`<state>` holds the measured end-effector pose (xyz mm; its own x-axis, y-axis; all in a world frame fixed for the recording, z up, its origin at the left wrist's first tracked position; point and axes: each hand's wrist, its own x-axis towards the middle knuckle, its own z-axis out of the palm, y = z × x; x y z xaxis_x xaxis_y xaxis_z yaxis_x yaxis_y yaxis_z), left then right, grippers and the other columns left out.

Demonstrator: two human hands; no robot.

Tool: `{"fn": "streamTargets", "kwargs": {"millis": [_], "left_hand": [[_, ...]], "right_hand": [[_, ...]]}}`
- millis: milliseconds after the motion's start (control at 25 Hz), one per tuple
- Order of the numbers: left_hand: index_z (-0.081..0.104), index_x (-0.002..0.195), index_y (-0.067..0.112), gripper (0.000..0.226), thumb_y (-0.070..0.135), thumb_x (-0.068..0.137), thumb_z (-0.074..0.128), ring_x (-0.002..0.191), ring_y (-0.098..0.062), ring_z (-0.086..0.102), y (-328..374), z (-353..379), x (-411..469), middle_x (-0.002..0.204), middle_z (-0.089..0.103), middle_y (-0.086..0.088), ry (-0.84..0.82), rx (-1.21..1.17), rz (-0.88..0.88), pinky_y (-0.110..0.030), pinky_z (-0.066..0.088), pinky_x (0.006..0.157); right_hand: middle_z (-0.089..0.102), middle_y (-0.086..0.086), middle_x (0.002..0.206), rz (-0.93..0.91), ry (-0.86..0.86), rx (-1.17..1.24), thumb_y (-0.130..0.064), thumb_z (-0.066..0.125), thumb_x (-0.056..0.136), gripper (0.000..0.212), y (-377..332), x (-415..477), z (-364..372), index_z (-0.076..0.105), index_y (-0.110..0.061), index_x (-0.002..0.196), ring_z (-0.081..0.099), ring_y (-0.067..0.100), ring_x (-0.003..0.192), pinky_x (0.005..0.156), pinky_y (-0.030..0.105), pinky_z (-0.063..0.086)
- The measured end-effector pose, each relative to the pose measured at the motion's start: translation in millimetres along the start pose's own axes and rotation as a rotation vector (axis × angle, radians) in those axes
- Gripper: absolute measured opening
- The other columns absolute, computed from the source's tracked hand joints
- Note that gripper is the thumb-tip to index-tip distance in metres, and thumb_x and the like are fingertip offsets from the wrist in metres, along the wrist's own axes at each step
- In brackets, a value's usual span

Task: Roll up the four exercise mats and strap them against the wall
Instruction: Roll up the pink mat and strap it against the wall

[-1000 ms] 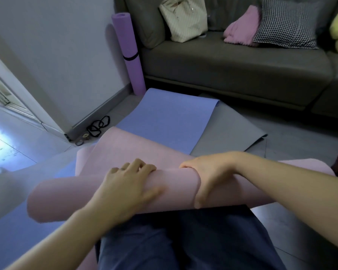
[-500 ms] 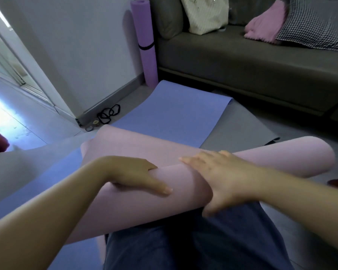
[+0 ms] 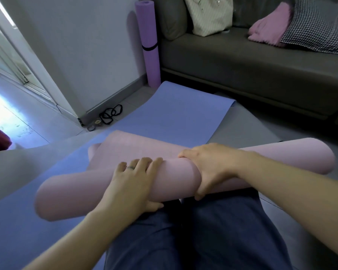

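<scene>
Seen from the head camera, the pink mat (image 3: 76,191) lies rolled across the person's lap, over the flat blue mat (image 3: 174,117). The left hand (image 3: 133,182) and right hand (image 3: 213,168) each have their grip clamped round it, probably so the roll cannot spring loose. Beyond the pink mat, a strapped purple mat (image 3: 148,45) leans on the wall (image 3: 86,55), and black straps (image 3: 110,114) lie waiting.

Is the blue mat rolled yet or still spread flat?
Spread flat: the blue mat lies unrolled, its far end open, under the pink roll.

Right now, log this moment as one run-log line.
step: roll pink mat | left grip: holds it | right grip: holds it | purple mat: rolled, strapped, upright
</scene>
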<state>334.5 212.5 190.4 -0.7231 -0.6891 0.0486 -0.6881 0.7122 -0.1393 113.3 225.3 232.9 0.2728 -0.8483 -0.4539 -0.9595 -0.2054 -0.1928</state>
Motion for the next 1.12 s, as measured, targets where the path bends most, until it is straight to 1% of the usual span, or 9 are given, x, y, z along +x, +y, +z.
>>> {"fn": "streamTargets", "kwargs": {"millis": [120,280,400,600,680,840,920,1000,1120], "left_hand": [[0.032,0.137,0.036,0.095,0.068,0.056,0.070,0.109,-0.016,0.053,-11,-34,8,0.123,0.051,0.011,-0.268,-0.223,-0.024,-0.034,0.042,0.088],[0.039,0.124,0.050,0.077,0.065,0.057,0.074,0.099,-0.001,0.053,-27,-62,18,0.111,0.055,0.024,-0.623,-0.453,0.026,-0.025,0.045,0.083],[0.049,0.121,0.044,0.064,0.060,0.065,0.076,0.100,-0.003,0.057,-30,-52,38,0.110,0.059,0.023,-0.868,-0.489,0.042,-0.026,0.047,0.089],[0.056,0.120,0.034,0.048,0.047,0.077,0.073,0.099,-0.009,0.065,-41,-44,71,0.111,0.067,0.012,-1.125,-0.659,-0.001,-0.027,0.051,0.089],[0.051,0.128,0.034,0.056,0.053,0.078,0.069,0.106,-0.008,0.061,-42,-53,70,0.119,0.062,0.014,-1.040,-0.592,0.024,-0.026,0.047,0.093],[0.018,0.148,0.031,0.099,0.066,0.069,0.066,0.126,-0.016,0.040,-16,-45,33,0.142,0.036,0.010,-0.549,-0.155,0.025,-0.038,0.035,0.104],[0.022,0.147,0.020,0.116,0.070,0.055,0.071,0.119,-0.026,0.050,4,-26,9,0.138,0.042,-0.001,-0.272,0.021,0.026,-0.045,0.041,0.098],[0.043,0.136,0.019,0.113,0.070,0.039,0.072,0.096,-0.029,0.063,4,-11,3,0.119,0.059,-0.003,-0.086,-0.018,0.009,-0.047,0.050,0.081],[0.031,0.139,0.029,0.100,0.070,0.053,0.062,0.104,-0.025,0.058,-4,-21,12,0.124,0.055,0.005,-0.070,-0.065,0.021,-0.041,0.046,0.087]], "right_hand": [[0.056,-0.015,0.104,0.019,-0.225,0.112,-0.055,0.084,0.056,0.068,-1,0,-23,0.048,-0.041,0.112,0.057,0.010,0.096,0.079,0.030,0.051],[0.058,-0.019,0.113,0.025,-0.364,0.290,-0.053,0.082,0.063,0.063,-1,-13,-19,0.052,-0.041,0.117,0.058,0.004,0.103,0.089,0.026,0.050],[0.042,-0.020,0.137,0.029,-0.213,0.314,-0.061,0.075,0.068,0.085,-4,-33,-1,0.032,-0.042,0.138,0.042,0.007,0.125,0.105,0.026,0.037],[0.031,-0.003,0.143,-0.022,0.169,-0.210,-0.072,0.068,0.061,0.120,-25,-44,34,-0.002,-0.032,0.149,0.034,0.021,0.129,0.108,0.039,0.030],[0.040,-0.003,0.135,-0.011,0.203,-0.205,-0.070,0.069,0.059,0.113,-21,-33,36,0.008,-0.033,0.147,0.041,0.021,0.123,0.103,0.038,0.034],[0.050,-0.011,0.123,-0.018,0.094,-0.010,-0.063,0.078,0.054,0.101,-7,-14,16,0.024,-0.042,0.138,0.050,0.014,0.110,0.089,0.031,0.044],[0.052,-0.018,0.120,-0.004,-0.045,0.102,-0.058,0.083,0.054,0.099,-3,-2,3,0.028,-0.046,0.135,0.051,0.011,0.104,0.087,0.030,0.047],[0.050,-0.021,0.120,0.017,-0.159,0.178,-0.054,0.086,0.054,0.099,-1,8,-5,0.028,-0.048,0.134,0.051,0.009,0.107,0.090,0.030,0.048],[0.053,-0.020,0.116,0.012,-0.244,0.204,-0.046,0.087,0.057,0.087,-2,14,-20,0.038,-0.046,0.129,0.055,0.008,0.105,0.087,0.030,0.050]]}}
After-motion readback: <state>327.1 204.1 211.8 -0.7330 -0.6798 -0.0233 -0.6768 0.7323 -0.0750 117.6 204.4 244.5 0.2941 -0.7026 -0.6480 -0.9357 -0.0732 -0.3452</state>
